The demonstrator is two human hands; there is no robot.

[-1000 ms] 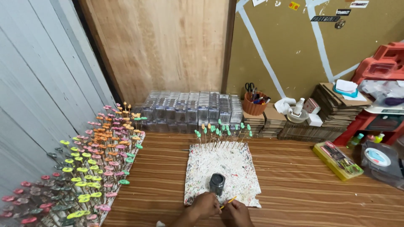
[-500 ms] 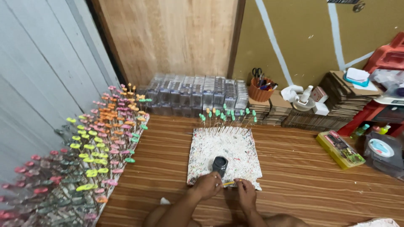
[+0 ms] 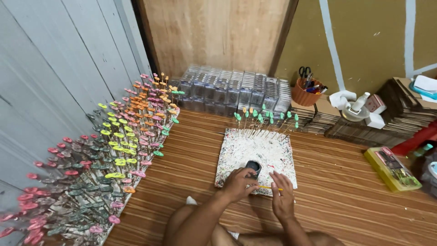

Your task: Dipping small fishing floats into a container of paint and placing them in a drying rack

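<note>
Item: small dark jar (image 3: 253, 168), near edge of paint-speckled board (image 3: 256, 154), gripped by left hand (image 3: 237, 184). Right hand (image 3: 282, 200) pinches thin yellow stick (image 3: 270, 187) beside it. Risk: jar tips, spilling; elbow brushes stick-mounted painted pieces (image 3: 114, 150) at left.

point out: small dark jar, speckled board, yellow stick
small dark jar (image 3: 253, 166), head view, on its round rim.
speckled board (image 3: 268, 148), head view, bare middle surface.
yellow stick (image 3: 270, 187), head view, mid-shaft.

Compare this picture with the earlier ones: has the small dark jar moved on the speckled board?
No. The dark jar still sits near the front edge of the speckled board, under the left hand; only the head camera has shifted.
</note>
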